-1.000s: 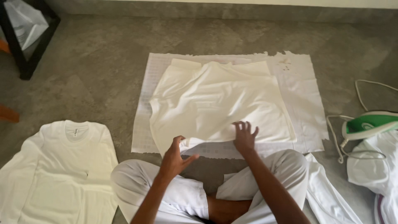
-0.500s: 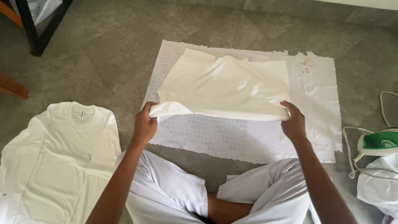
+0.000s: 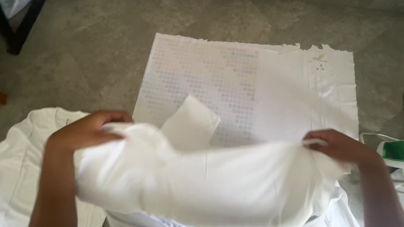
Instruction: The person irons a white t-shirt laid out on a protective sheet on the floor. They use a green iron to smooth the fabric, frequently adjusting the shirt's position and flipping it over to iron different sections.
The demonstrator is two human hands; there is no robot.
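Holding up a white cloth (image 3: 210,180) with both hands, one at each end. Left hand (image 3: 90,130) closed tight on the cloth's left end, fingers curled over the bunched edge. Right hand (image 3: 336,145) pinched shut on the cloth's right end, thumb and fingers pressed together on a thin bit of the edge. Hands far apart, with the cloth stretched between them. Cloth lifted off the floor, hanging in front of the body and looking a bit blurry. One small flap (image 3: 191,124) of it sticking up near the left hand.

Spread flat on the grey floor (image 3: 84,54) behind the cloth: a white mat (image 3: 269,88) with faint little coloured squares on its left part. Torn and bumpy along the mat's far edge. A few small brown spots (image 3: 320,59) near the mat's far right corner. Near edge of the mat hidden behind the held cloth.

Lying on the floor off the mat's left edge: a white shirt (image 3: 21,168), partly under the left arm. Just past the mat's near right corner: a green and white iron (image 3: 393,152), close to the right hand but not touching it. At the top left corner of the view: a dark piece of furniture (image 3: 19,25).
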